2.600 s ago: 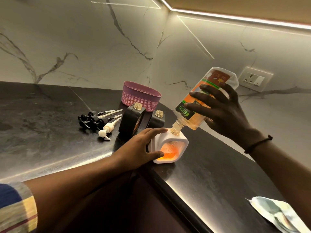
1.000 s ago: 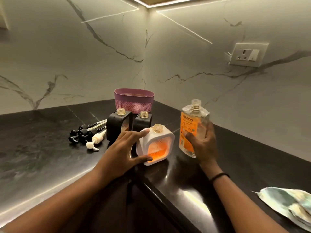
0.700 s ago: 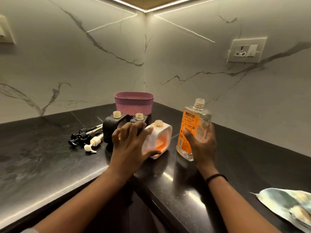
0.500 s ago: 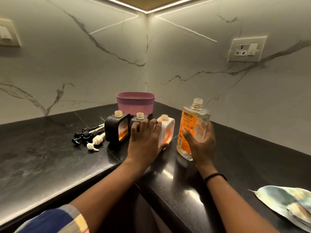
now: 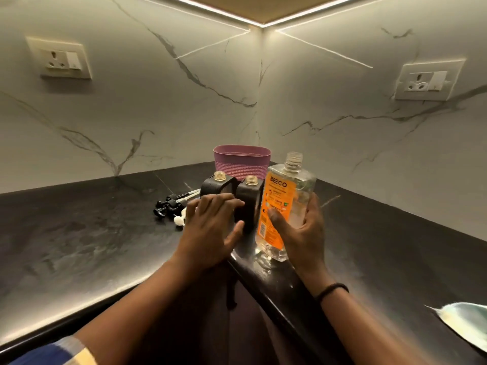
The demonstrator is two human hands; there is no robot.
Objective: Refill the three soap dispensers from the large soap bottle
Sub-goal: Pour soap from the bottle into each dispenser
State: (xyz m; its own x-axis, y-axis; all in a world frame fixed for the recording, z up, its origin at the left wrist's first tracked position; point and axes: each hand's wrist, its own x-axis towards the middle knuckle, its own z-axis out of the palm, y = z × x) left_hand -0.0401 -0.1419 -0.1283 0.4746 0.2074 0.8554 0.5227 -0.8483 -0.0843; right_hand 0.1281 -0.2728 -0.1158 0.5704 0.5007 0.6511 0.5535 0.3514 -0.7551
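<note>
Head view: right-hand fingers (image 5: 312, 206) clamped around clear plastic large soap bottle with orange label (image 5: 286, 204), uncapped, upright, base at counter edge. Left hand (image 5: 210, 230) spread, fingers apart, reaching onto two black square soap dispensers (image 5: 243, 198), open-necked, just left of bottle; third dispenser not visible. Bottle looks mostly empty, so light; smooth, likely slippery. Best gripped mid-body, across label.

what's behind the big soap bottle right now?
Behind the soap bottle: the edge of a black dispenser and a purple basket. The white dispenser isn't visible, probably hidden by the bottle.
</note>
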